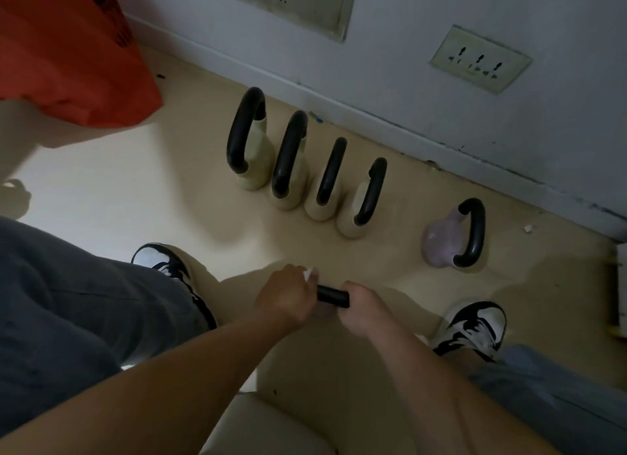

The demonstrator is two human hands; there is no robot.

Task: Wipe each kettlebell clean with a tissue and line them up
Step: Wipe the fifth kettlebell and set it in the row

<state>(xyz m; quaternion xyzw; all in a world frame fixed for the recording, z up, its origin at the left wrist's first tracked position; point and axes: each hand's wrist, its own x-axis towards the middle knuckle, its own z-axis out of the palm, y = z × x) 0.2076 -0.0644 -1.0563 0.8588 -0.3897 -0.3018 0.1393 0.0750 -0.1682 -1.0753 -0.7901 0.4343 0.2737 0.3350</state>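
Observation:
Several cream kettlebells with black handles stand in a row along the wall, from the leftmost (252, 142) to the rightmost (361, 203). A pale purple kettlebell (441, 241) stands apart to their right. Low between my feet, both hands grip the black handle (334, 296) of another kettlebell, whose body is hidden beneath them. My left hand (288, 297) also pinches a white tissue (309, 274) against that handle. My right hand (361, 310) closes on the handle's right end.
A grey wall with a socket plate (480, 59) and a vent panel (288, 3) runs behind the row. An orange bag (68, 51) hangs at the upper left. My shoes (169, 261) (475, 325) flank the hands on the beige floor.

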